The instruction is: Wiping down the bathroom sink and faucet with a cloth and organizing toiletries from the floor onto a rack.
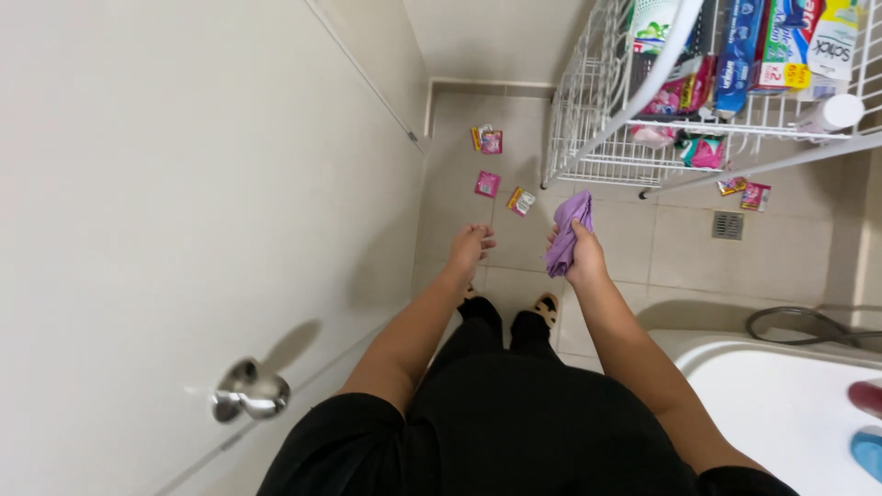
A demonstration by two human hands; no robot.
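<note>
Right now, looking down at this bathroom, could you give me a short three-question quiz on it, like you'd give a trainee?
1. True or false: the right hand holds a purple cloth.
2. Where do the small packets lie? A) in the white tub B) on the tiled floor C) on the door handle
3. Fill in: the left hand is ____, holding nothing.

Key
1. True; the cloth is bunched in its grip.
2. B; several are scattered on the tiled floor, near the white wire rack.
3. Empty; its fingers are loosely curled.
</note>
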